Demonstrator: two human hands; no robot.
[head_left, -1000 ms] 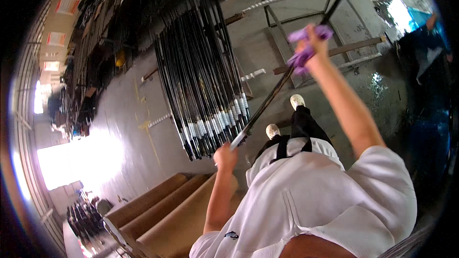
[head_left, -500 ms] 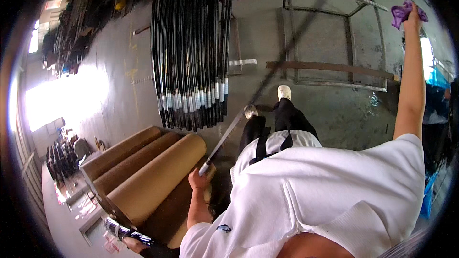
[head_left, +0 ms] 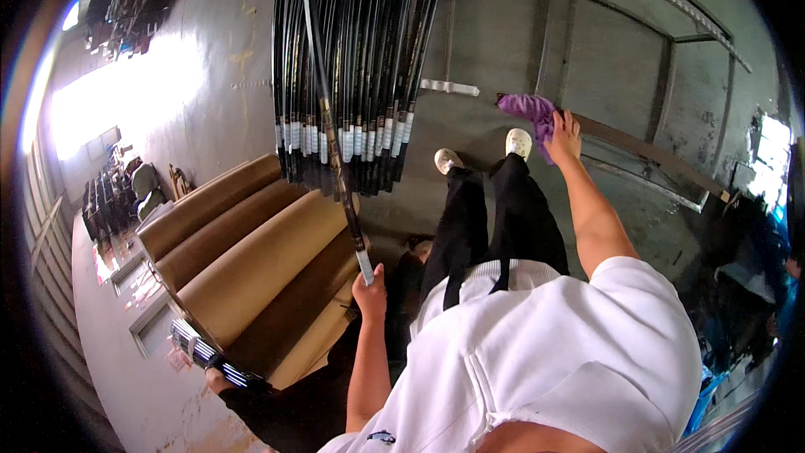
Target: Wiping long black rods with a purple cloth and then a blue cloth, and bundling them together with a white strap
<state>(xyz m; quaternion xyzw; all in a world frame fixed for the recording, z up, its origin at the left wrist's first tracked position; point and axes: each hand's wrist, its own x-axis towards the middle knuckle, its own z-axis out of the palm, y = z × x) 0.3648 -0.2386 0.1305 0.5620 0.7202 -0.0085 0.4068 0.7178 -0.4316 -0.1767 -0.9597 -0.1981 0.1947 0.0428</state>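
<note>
The left hand is raised in front of the body on a bent forearm, and its fingers are curled shut around the pale butt end of a long, thin black rod. The rod is held pointing away from the person, so that its upper length crosses a large bundle of black rods with white bands laid on the grey concrete floor.

The right arm is stretched out straight ahead, and the right hand is placed above the white shoes. A crumpled purple cloth is gripped in its closed fingers, just beside a rusty metal bar of a grey steel frame. Whether the cloth touches the bar cannot be told.

Tan cardboard tubes are stacked at the lower left, near the left hand.
</note>
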